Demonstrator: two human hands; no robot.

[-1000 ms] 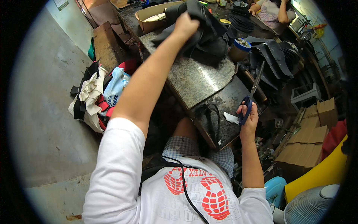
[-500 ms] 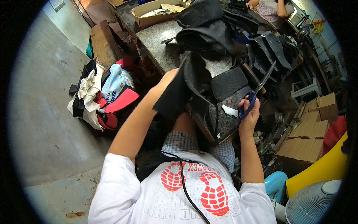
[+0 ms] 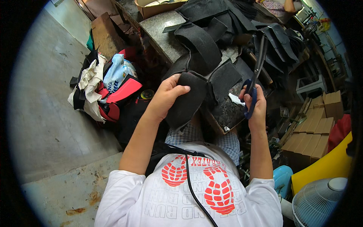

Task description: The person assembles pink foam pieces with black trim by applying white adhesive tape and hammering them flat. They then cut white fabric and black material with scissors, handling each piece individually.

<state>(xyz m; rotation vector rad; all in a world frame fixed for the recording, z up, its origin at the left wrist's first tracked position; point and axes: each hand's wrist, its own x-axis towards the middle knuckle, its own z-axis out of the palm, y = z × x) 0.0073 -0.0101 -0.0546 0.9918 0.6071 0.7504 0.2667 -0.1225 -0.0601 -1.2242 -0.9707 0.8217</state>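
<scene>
My left hand [image 3: 166, 94] is closed on a black leather-like piece [image 3: 189, 100], thumb lying on top. This piece has curved, seamed panels, and one part hangs down over the table's near edge. My right hand [image 3: 255, 104] holds a pair of scissors [image 3: 258, 66] by its dark blue handles, blades pointing up and away from me. The blades look nearly closed and stand apart from the piece in my left hand. Between the hands, a flat black piece [image 3: 225, 80] and a white scrap [image 3: 236, 99] lie on the dark work surface [image 3: 227, 116].
More black pieces [image 3: 274, 47] are heaped at the back right, near another person [image 3: 278, 8]. A cardboard box [image 3: 159, 9] stands at the far edge. Red and white scraps [image 3: 123, 90] lie at left; brown boxes [image 3: 310, 130] and a fan [image 3: 319, 202] are at right.
My left hand has come down and nearer, turning the black piece so its seamed panels spread out. The scissors have swung more upright in my right hand, their blades now nearly together.
</scene>
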